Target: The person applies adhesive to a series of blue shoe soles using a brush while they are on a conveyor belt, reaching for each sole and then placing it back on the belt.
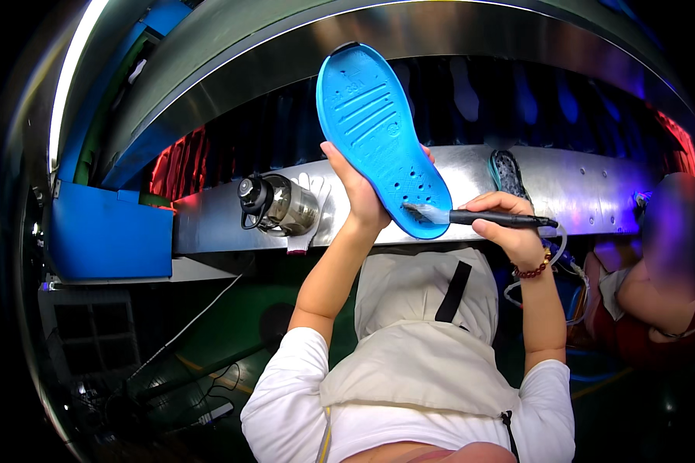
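The left hand's (359, 189) grip is spanning the blue sole (382, 143), thumb on its left edge and fingertips on its right, holding it tilted above the bench (571, 189); the right hand's (510, 228) narrow grip is holding a black-handled brush (471, 217), its bristles seemingly touching the sole's near end, though blur is hiding the contact. A bottle (282, 204) is standing left, a dark sole (507, 171) is lying right. Metal is showing between that sole and a co-worker's arm (652, 301) beyond the near edge.
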Demonstrator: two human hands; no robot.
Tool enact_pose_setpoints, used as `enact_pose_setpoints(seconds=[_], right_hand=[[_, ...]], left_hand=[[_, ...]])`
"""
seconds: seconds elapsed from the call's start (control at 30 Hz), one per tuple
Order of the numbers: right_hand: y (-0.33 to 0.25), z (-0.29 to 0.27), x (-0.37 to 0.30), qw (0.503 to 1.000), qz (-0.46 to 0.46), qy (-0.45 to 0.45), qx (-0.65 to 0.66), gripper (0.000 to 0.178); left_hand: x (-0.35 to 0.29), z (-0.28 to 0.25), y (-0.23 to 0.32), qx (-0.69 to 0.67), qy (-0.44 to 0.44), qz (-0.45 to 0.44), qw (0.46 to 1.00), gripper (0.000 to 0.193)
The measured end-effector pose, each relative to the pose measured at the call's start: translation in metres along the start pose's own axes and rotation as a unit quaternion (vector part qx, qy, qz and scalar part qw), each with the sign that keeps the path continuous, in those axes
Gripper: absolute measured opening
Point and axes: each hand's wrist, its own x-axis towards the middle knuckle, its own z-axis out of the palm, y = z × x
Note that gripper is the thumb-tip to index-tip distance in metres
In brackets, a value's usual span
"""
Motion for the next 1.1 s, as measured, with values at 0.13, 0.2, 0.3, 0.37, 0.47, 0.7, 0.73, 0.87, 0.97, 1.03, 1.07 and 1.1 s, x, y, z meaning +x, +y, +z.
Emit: enact_pose_setpoints(seconds=[0.13, 0.2, 0.3, 0.37, 0.47, 0.7, 0.73, 0.87, 0.97, 1.03, 1.07, 1.1], right_hand=[[0.019, 0.010, 0.000, 0.952, -0.001, 0.033, 0.303, 0.015], [0.016, 0.014, 0.003, 0.941, -0.010, 0.052, 0.334, 0.014], [0.010, 0.014, 0.006, 0.929, 0.005, 0.049, 0.368, 0.013], [0.011, 0.011, 0.004, 0.917, 0.029, 0.033, 0.397, 0.013], [0.011, 0.001, -0.001, 0.896, 0.024, 0.047, 0.441, 0.019], [-0.010, 0.010, -0.003, 0.875, 0.025, 0.115, 0.469, 0.019], [-0.010, 0.011, -0.003, 0.875, 0.021, 0.116, 0.470, 0.019], [-0.015, 0.015, -0.003, 0.891, 0.021, 0.116, 0.438, 0.019], [-0.019, 0.017, -0.002, 0.899, 0.026, 0.122, 0.419, 0.019], [-0.019, 0.017, -0.002, 0.902, 0.028, 0.122, 0.414, 0.019], [-0.018, 0.017, -0.002, 0.899, 0.024, 0.111, 0.422, 0.018], [-0.018, 0.017, -0.002, 0.897, 0.020, 0.100, 0.431, 0.017]], left_hand=[[0.004, 0.014, 0.006, -0.028, 0.026, -0.045, 0.998, 0.093], [0.006, 0.016, 0.007, -0.050, 0.029, -0.071, 0.996, 0.090], [0.009, 0.023, 0.004, -0.073, 0.028, -0.075, 0.994, 0.088], [0.009, 0.028, -0.003, -0.054, 0.004, -0.068, 0.996, 0.082], [-0.003, 0.027, -0.009, 0.032, -0.078, -0.004, 0.996, 0.083], [-0.017, 0.024, -0.015, 0.266, -0.201, 0.117, 0.936, 0.119], [-0.017, 0.023, -0.015, 0.294, -0.181, 0.141, 0.928, 0.116], [-0.019, 0.026, -0.007, 0.293, -0.182, 0.130, 0.930, 0.111], [-0.022, 0.030, -0.002, 0.279, -0.196, 0.128, 0.931, 0.109], [-0.024, 0.032, -0.005, 0.267, -0.192, 0.128, 0.935, 0.107], [-0.025, 0.032, -0.007, 0.272, -0.180, 0.141, 0.935, 0.105], [-0.025, 0.032, -0.009, 0.276, -0.168, 0.153, 0.934, 0.103]])
